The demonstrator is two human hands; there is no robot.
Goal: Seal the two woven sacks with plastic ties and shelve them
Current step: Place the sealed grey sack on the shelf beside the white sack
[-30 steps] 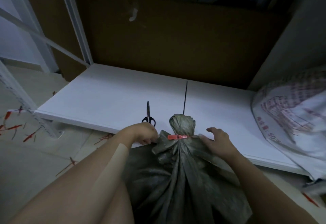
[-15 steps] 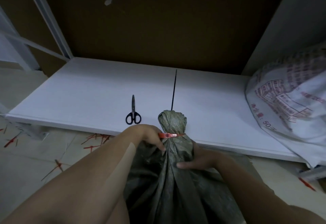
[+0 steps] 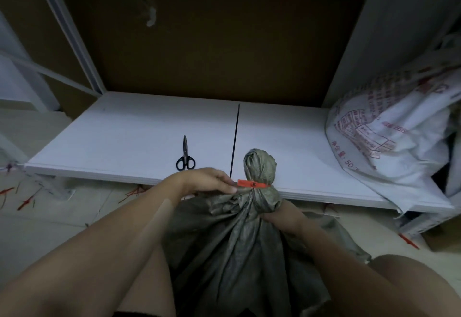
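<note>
A grey-green woven sack [image 3: 239, 249] stands on the floor between my knees, its neck bunched into a knob. A red plastic tie [image 3: 252, 184] circles that neck. My left hand [image 3: 207, 182] holds the sack's gathered cloth just left of the tie, fingertips at the tie's end. My right hand [image 3: 282, 217] grips the sack's neck below the tie from the right side. A white woven sack [image 3: 389, 137] with red print lies on the right end of the low white shelf [image 3: 119, 137].
Black scissors [image 3: 185, 157] and a thin black tie [image 3: 234, 139] lie on the shelf just beyond the sack. Brown cardboard backs the shelf. White uprights stand at left. Red tie offcuts [image 3: 25, 202] litter the floor to the left and right.
My right hand dropped from beside the tie to grip the sack's neck below it. My left hand stayed at the tie's left end. The view shifted slightly.
</note>
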